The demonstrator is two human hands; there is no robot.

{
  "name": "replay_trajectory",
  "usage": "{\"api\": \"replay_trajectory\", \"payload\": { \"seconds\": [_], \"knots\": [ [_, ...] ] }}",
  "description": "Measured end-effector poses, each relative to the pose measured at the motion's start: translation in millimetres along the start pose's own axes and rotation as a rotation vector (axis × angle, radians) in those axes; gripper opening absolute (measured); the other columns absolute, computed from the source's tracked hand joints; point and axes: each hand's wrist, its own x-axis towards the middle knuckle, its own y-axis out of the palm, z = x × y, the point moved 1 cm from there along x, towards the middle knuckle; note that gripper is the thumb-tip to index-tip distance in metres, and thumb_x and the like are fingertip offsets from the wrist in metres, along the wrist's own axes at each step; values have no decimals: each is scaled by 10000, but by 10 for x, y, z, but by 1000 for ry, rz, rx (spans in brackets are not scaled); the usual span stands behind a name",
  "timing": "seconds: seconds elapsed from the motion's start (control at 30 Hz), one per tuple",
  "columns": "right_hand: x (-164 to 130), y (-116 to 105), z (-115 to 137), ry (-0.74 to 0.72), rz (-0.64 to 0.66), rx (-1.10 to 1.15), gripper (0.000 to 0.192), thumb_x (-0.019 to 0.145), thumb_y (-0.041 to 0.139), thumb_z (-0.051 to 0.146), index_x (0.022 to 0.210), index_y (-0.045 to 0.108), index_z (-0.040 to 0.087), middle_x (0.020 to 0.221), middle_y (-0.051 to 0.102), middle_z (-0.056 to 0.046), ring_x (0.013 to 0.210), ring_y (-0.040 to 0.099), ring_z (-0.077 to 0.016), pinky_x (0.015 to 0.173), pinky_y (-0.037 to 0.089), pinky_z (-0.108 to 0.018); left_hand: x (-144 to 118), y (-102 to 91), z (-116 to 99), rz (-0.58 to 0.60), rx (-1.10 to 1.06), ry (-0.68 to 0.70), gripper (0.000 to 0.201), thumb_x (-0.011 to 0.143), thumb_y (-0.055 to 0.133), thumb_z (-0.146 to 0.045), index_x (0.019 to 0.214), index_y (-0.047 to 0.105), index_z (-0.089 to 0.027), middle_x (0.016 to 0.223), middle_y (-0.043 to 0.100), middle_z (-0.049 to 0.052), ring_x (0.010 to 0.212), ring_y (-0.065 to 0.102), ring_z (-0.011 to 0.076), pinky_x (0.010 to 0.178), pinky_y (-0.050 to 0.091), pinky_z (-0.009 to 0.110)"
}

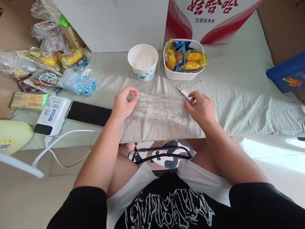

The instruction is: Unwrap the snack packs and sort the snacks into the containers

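Observation:
A crumpled clear plastic bag (162,109) lies stretched out flat on the cloth between my two hands. My left hand (125,103) pinches its left end between thumb and fingers. At the right end, my right hand (201,106) has its fingers closed around a slim white utility knife (183,92), the metal tip pointing away to the upper left. My right thumb rests on the bag's edge. Beyond the bag stand a white paper bowl (145,76) with something white inside and a white tub (182,75) filled with wrapped snacks.
Wrapped snacks (45,79) crowd the left side. Nearer are a white power bank (53,113) with a cable (69,131) and a black phone (88,114). White boxes (124,25) stand at the back. A blue case (288,73) sits at the right edge.

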Motion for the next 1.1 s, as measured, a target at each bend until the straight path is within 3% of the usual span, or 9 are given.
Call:
{"api": "replay_trajectory", "payload": {
  "seconds": [0.2,0.27,0.37,0.47,0.67,0.8,0.9,1.0,1.1],
  "knots": [
    [-40,37,-1,-252,8,-178,382,857,556,179,1201,716,223,1235,710,-154,1058,644,-332,790,485,-424,-2,9,28,-15,149,18,116,824,680,-226,926,732,-213,866,667,0,590,494,116,654,457,294],
    [-71,38,29,-331,75,-174,514,833,534,116,1315,676,226,1377,680,-151,1218,611,-361,930,487,-483,1,24,47,-37,191,45,217,809,722,-224,1026,732,-217,1018,712,29,699,577,141,749,502,306],
    [-134,30,81,-403,192,-121,612,802,516,80,1386,622,230,1348,719,-130,1359,556,-365,1068,430,-531,-5,60,67,-24,250,106,462,772,790,-213,1222,693,-244,1250,714,72,1062,654,238,987,512,379],
    [-204,-15,115,-416,296,-56,642,778,508,96,1404,591,214,1176,779,-114,1251,635,-337,1063,422,-518,-28,97,65,23,284,107,605,762,822,-203,1333,637,-280,1219,728,75,1229,609,291,1090,475,448],
    [-287,-128,175,-400,465,52,606,853,555,303,1445,567,175,870,775,-44,906,732,-283,993,462,-490,-51,139,1,112,277,84,585,787,779,-132,1334,623,-268,1018,739,32,1078,664,243,1026,513,405],
    [-318,-40,315,-325,467,58,771,844,656,584,1473,552,150,1148,763,-136,913,722,-302,849,534,-449,-72,203,-39,220,170,156,506,816,688,-63,1284,630,-246,892,708,-21,841,670,151,884,546,310],
    [-304,66,447,-320,420,47,879,814,693,504,1569,447,128,1373,678,-207,969,701,-308,804,533,-426,-119,273,-77,278,28,257,458,836,670,-96,1269,620,-238,852,684,-35,803,663,125,841,557,283],
    [-235,114,505,-276,465,70,646,834,626,326,1453,566,153,1099,767,-129,867,670,-259,731,477,-362,-137,303,-78,276,-122,314,435,840,738,-237,1257,614,-246,868,680,-24,810,678,136,820,576,298],
    [-156,82,473,-196,468,196,183,822,561,232,946,690,197,741,676,-31,679,561,-174,645,379,-310,-76,258,-7,145,-291,321,556,779,843,-439,1257,606,-282,981,703,10,878,713,172,863,589,346]
  ]
}}
